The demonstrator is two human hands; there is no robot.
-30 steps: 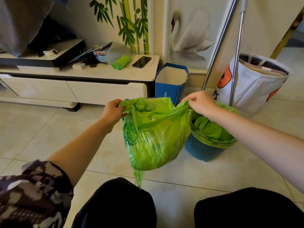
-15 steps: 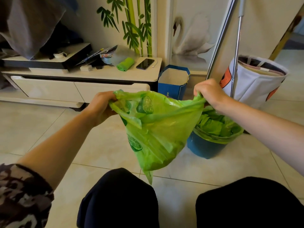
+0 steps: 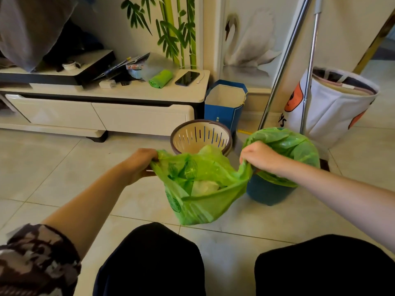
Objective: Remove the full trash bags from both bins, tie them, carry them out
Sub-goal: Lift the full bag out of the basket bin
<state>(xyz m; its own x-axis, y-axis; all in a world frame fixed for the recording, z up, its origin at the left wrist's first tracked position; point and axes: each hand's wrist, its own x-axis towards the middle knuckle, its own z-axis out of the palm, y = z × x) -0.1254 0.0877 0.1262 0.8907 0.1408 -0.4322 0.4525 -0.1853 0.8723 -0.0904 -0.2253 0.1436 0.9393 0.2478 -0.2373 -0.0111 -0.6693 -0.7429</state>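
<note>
A green trash bag hangs in the air in front of the slotted beige bin, stretched open between two hands. The left hand clenches the bag's left rim in curled fingers; the right hand pinches the right rim the same way. White waste shows inside the bag. Just right of the beige bin stands a blue bin, lined with a second green bag. Behind the beige bin sits a blue paper bag.
</note>
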